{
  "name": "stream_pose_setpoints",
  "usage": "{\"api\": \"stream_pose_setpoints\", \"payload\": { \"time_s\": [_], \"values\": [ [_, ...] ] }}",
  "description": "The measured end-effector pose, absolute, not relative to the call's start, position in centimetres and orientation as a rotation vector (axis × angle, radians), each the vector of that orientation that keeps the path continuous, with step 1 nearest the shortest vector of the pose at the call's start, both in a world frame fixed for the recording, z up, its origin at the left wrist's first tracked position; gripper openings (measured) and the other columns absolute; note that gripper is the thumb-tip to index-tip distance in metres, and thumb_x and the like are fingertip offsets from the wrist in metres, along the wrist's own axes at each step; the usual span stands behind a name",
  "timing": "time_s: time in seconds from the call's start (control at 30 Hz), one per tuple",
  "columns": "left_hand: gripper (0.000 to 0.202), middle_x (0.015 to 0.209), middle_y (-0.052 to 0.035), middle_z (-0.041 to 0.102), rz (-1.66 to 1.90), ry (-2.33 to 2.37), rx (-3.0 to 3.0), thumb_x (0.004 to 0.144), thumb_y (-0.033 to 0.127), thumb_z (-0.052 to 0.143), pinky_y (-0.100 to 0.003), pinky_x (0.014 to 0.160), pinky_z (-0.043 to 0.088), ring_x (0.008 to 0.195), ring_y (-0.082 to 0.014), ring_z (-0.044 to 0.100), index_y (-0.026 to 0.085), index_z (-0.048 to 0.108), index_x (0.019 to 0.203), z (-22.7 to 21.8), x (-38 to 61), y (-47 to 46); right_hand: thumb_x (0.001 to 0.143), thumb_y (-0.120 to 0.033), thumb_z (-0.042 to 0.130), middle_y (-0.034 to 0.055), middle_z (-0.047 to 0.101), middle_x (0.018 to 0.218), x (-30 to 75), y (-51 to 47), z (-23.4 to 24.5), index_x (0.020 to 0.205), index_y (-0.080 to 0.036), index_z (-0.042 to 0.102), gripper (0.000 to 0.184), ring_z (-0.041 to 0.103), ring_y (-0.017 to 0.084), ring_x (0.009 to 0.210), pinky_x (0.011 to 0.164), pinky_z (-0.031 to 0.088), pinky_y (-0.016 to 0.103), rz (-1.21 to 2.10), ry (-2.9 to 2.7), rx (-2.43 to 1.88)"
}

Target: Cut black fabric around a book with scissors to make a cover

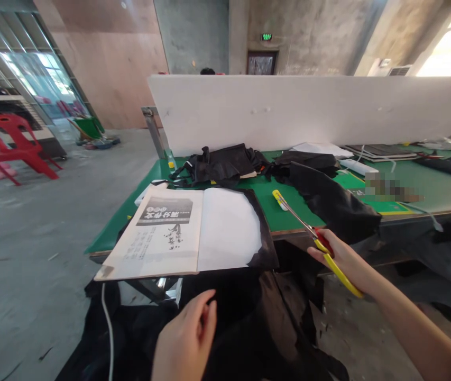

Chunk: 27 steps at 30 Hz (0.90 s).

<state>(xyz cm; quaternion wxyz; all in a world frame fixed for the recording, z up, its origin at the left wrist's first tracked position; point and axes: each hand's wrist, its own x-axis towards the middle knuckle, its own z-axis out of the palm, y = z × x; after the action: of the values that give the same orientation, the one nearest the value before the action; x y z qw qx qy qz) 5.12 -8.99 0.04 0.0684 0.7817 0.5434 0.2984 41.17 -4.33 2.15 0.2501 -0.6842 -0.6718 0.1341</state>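
Observation:
My right hand [334, 248] grips a pair of scissors [342, 272] with yellow and red handles, over the table's front edge. The blades point away to the upper left, their tips by a small yellow-and-white object [279, 200]. Low in front, my left hand [187, 336] is curled, thumb and forefinger close together; whether anything is pinched there is hidden. Behind it, black fabric [233, 323] hangs below the table. An open book [162, 233] lies at the table's left corner, with a printed left page, a blank white right sheet and black material along its right edge.
Bunched black fabric [225, 164] and a long black piece [328, 196] lie on the green tabletop [288, 217]. A white board [308, 111] stands along the back. On the floor to the left is a red chair [15, 143]. A white cable [108, 328] hangs below the book.

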Motion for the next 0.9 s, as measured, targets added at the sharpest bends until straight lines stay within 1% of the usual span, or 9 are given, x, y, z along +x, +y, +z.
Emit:
{"api": "stream_pose_setpoints", "payload": {
  "time_s": [0.07, 0.2, 0.27, 0.33, 0.43, 0.5, 0.6, 0.7, 0.9],
  "values": [
    [0.027, 0.062, 0.0041, 0.061, 0.844, 1.584, 2.294, 0.090, 0.035, 0.041, -0.024, 0.051, 0.041, 0.051, -0.0128, 0.058, 0.024, 0.052, 0.112, 0.8, 8.5, -7.8, 0.076, -0.054, 0.054, -0.0004, 0.050, 0.073, 40.4, -4.6, 2.3, 0.097, -0.023, 0.043, 0.039, 0.051, 0.016, 0.062, 0.056, 0.044, 0.028, 0.353, -1.732, -1.906],
    [0.032, 0.060, 0.0040, 0.061, 0.669, 1.595, 2.250, 0.090, 0.033, 0.040, -0.026, 0.054, 0.037, 0.057, -0.0172, 0.060, 0.023, 0.049, 0.119, 1.2, 12.4, -5.0, 0.067, -0.052, 0.065, -0.0004, 0.055, 0.074, 40.1, -4.7, 2.6, 0.096, -0.023, 0.048, 0.044, 0.051, 0.016, 0.062, 0.057, 0.044, 0.028, 0.189, -1.687, -1.889],
    [0.029, 0.059, 0.0036, 0.061, 0.637, 1.572, 2.194, 0.089, 0.033, 0.041, -0.026, 0.057, 0.037, 0.059, -0.0178, 0.060, 0.023, 0.052, 0.115, 1.3, 13.1, -3.9, 0.065, -0.049, 0.068, 0.0019, 0.058, 0.083, 41.0, -4.5, 3.1, 0.099, -0.022, 0.050, 0.047, 0.054, 0.017, 0.069, 0.063, 0.046, 0.030, 0.127, -1.798, -1.811],
    [0.024, 0.058, 0.0034, 0.061, 0.638, 1.523, 2.118, 0.088, 0.034, 0.041, -0.026, 0.060, 0.037, 0.059, -0.0171, 0.059, 0.024, 0.056, 0.106, 1.3, 13.2, -3.2, 0.064, -0.045, 0.069, 0.0055, 0.060, 0.095, 42.0, -4.0, 3.9, 0.100, -0.021, 0.052, 0.046, 0.057, 0.021, 0.083, 0.074, 0.046, 0.033, 0.070, -1.977, -1.739],
    [0.020, 0.053, 0.0043, 0.059, 0.650, 1.448, 2.039, 0.088, 0.032, 0.040, -0.025, 0.061, 0.037, 0.058, -0.0165, 0.058, 0.022, 0.055, 0.098, 1.1, 13.2, -2.7, 0.064, -0.038, 0.068, 0.0074, 0.061, 0.105, 43.4, -2.7, 5.4, 0.100, -0.021, 0.056, 0.042, 0.053, 0.025, 0.101, 0.092, 0.036, 0.039, 0.013, -2.260, -1.657],
    [0.018, 0.050, 0.0052, 0.057, 0.654, 1.402, 2.007, 0.088, 0.031, 0.040, -0.026, 0.062, 0.036, 0.057, -0.0161, 0.057, 0.022, 0.054, 0.095, 0.8, 13.2, -2.6, 0.064, -0.035, 0.067, 0.0063, 0.061, 0.104, 43.9, -1.5, 6.2, 0.102, -0.021, 0.057, 0.042, 0.053, 0.025, 0.102, 0.097, 0.029, 0.041, 0.034, -2.389, -1.610],
    [0.015, 0.048, 0.0061, 0.056, 0.666, 1.375, 1.967, 0.087, 0.031, 0.040, -0.026, 0.063, 0.036, 0.055, -0.0152, 0.055, 0.022, 0.053, 0.087, 0.5, 13.5, -2.6, 0.062, -0.030, 0.066, 0.0063, 0.061, 0.101, 44.2, 0.2, 7.0, 0.099, -0.019, 0.058, 0.040, 0.053, 0.023, 0.098, 0.096, 0.027, 0.039, 0.115, -2.494, -1.576],
    [0.014, 0.045, 0.0069, 0.053, 0.676, 1.403, 1.908, 0.085, 0.031, 0.042, -0.026, 0.062, 0.036, 0.050, -0.0144, 0.053, 0.022, 0.051, 0.080, 0.4, 13.7, -2.7, 0.058, -0.025, 0.067, 0.0080, 0.060, 0.105, 44.0, 1.4, 7.5, 0.101, -0.017, 0.058, 0.044, 0.052, 0.024, 0.100, 0.095, 0.026, 0.038, 0.189, -2.539, -1.546],
    [0.017, 0.046, 0.0063, 0.054, 0.681, 1.419, 1.882, 0.085, 0.032, 0.040, -0.026, 0.062, 0.036, 0.051, -0.0143, 0.054, 0.022, 0.052, 0.078, 1.1, 13.5, -2.9, 0.060, -0.025, 0.065, 0.0059, 0.061, 0.103, 42.9, 2.7, 7.9, 0.099, -0.018, 0.059, 0.041, 0.051, 0.023, 0.101, 0.096, 0.024, 0.035, 0.287, -2.640, -1.416]
  ]
}}
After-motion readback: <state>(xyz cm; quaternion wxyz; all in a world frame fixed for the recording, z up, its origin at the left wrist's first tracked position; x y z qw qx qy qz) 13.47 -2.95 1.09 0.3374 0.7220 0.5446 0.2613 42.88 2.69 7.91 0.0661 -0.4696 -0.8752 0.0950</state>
